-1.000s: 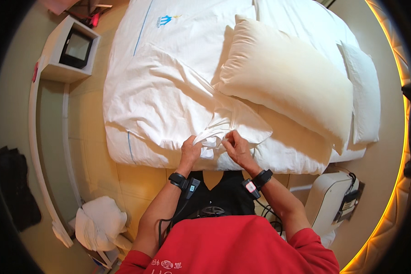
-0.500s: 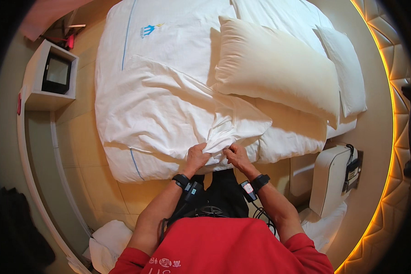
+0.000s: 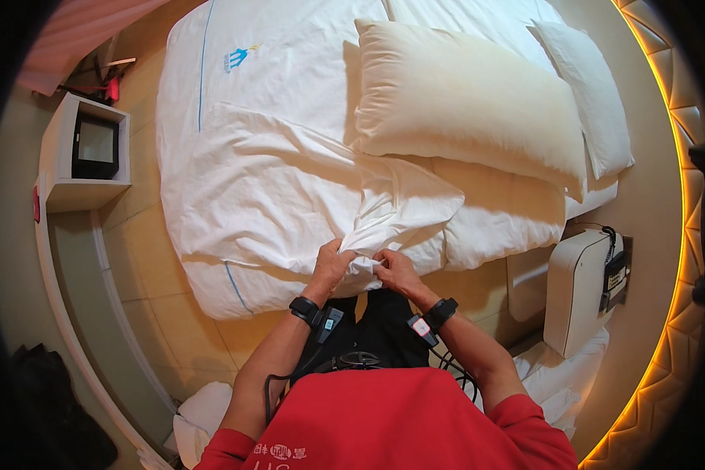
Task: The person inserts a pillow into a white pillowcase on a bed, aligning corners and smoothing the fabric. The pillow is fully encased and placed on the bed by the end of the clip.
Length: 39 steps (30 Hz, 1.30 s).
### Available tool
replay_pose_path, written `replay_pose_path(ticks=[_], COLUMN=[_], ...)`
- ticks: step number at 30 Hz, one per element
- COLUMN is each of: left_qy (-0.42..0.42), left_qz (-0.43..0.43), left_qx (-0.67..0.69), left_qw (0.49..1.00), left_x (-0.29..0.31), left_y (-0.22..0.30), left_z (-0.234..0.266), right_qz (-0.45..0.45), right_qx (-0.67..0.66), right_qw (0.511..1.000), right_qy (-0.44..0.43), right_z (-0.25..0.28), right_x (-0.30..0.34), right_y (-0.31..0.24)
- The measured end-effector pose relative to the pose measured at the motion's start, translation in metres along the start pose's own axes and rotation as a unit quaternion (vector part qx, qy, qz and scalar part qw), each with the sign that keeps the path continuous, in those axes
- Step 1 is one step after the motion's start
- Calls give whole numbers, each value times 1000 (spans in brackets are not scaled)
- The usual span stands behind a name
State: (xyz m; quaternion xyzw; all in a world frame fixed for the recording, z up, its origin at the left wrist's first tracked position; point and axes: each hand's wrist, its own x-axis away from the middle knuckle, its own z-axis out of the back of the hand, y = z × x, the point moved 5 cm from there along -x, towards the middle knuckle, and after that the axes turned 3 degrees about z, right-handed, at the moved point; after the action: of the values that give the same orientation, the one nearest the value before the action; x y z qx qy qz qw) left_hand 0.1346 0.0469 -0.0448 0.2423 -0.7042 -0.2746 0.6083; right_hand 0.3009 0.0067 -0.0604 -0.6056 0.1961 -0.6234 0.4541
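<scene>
Holding bunched white cover point(image 3: 282, 180) between left hand point(image 3: 333, 268) and right hand point(image 3: 398, 272), near six-o'clock edge of bed point(image 3: 497, 231), probably to keep folds gathered; perhaps only pinching, with fingertips partly hidden.

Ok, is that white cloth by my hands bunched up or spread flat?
Bunched up: the white cloth gathers into tight creases at your left hand and right hand, and its rest lies rumpled.
</scene>
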Motion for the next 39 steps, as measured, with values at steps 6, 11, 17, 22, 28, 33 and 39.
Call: replay_pose_path(ticks=[6, 11, 17, 22, 28, 33, 39], left_qy=[-8, -25, -30, -49, -26, 0, -25], left_qz=[-21, 13, 5, -22, 64, 26, 6], left_qx=[64, 20, -53, -83, -149, 5, 145], left_qw=[998, 999, 998, 995, 986, 1000, 989], left_x=[1, 5, 6, 8, 7, 4, -4], left_y=[0, -7, -5, -6, -24, -26, -18], left_z=[-5, -7, -15, -12, 2, -5, -7], right_qz=[-14, -60, 78, -57, -125, -43, -37], right_qx=[67, -67, 9, -173, -304, -217, -101], right_qw=[992, 993, 997, 983, 944, 975, 994], right_qy=[-111, -77, 27, 14, 4, 16, 14], right_z=[-1, 14, 1, 8, 29, 28, 30], right_x=[-3, 3, -23, -22, -14, -12, 3], right_y=[-9, -26, -14, 11, -1, -1, -3])
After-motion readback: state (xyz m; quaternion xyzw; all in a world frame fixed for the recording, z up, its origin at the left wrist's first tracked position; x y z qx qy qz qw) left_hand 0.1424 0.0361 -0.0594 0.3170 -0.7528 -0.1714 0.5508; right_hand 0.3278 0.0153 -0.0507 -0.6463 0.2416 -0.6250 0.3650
